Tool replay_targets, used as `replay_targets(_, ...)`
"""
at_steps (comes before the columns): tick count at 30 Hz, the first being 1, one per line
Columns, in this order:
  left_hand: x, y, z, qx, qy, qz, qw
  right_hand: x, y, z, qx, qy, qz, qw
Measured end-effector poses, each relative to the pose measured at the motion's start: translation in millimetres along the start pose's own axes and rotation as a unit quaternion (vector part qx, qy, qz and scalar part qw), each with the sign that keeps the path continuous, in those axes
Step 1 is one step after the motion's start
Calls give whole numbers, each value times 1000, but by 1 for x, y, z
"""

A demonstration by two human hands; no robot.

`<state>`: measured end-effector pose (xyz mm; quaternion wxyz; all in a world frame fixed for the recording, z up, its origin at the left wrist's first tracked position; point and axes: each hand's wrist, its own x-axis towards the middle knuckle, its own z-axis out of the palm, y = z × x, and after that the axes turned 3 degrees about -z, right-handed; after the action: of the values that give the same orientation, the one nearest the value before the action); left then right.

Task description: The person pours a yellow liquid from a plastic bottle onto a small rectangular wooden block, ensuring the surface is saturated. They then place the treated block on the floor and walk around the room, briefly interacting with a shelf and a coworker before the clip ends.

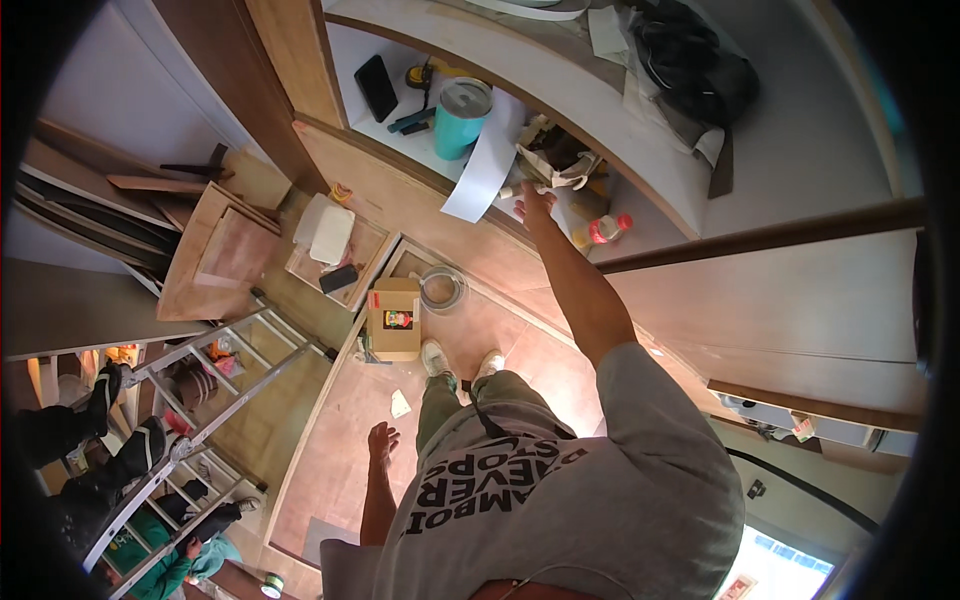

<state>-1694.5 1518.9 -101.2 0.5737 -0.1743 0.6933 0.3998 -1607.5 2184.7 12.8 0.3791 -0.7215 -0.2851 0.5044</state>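
My right hand (pixel 534 202) reaches into the lower cabinet shelf, fingers curled at a small pale object that I cannot make out, beside a white strip (pixel 475 185) hanging over the edge. Near it lie a cream cloth bundle (pixel 550 155) and a red-capped bottle (pixel 610 228); left of them stand a turquoise tumbler (pixel 458 130), a black phone (pixel 376 88) and a yellow tape measure (pixel 418 76). My left hand (pixel 382 440) hangs low at my side with fingers apart, holding nothing.
Below are a cardboard box (pixel 395 345), a coiled tube (pixel 442 288) and wood frame edges. At left, leaning boards (pixel 205 255) and an aluminium ladder (pixel 255 398) stand beside other people (pixel 130 460). A dark bag (pixel 690 70) lies on the upper shelf.
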Motion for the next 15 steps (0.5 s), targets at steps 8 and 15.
replay_targets(8, -3, 45, -1, -52, 19, 46, 997, 61, 28, 30, -133, 205, -91, 965)
replay_targets(15, 13, 94, 7, -61, 19, 69, 996, 30, 18, 25, 104, 129, -14, 986)
